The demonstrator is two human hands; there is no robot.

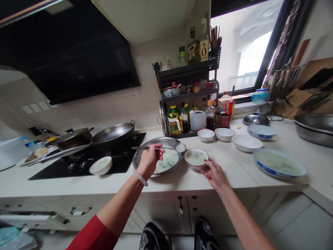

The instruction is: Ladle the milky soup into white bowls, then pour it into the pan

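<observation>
Fingers of the left hand (150, 159) pinch the handle of a ladle (180, 148), while the thumb of the right hand (213, 174) presses a bowl's rim and its other fingers bend against the side. White worktop (234, 177) runs along the wall beneath a dark range hood (78, 59) at upper left and a window (241, 48) at upper right. A black hob (124, 158) is set into the worktop's left part; a black rack (187, 70) loaded with bottles and jars stands at its back edge. Of the containers, a large wok (113, 135) and a lidded pan (74, 138) sit on the hob, and steel basins (316, 135) stand at the worktop's far right. Near the front edge, right of the hob, a wide metal dish (135, 162) contains pale soup flecked with green. Similar soup fills a blue-and-white dish (275, 173) toward the front right. Just beside the metal dish's right rim is the small soup bowl (191, 166) in the right hand's grip, filled with the same liquid; another filled bowl (105, 169) rests at the hob's front edge. The ladle's cup hangs over the metal dish's right rim.
</observation>
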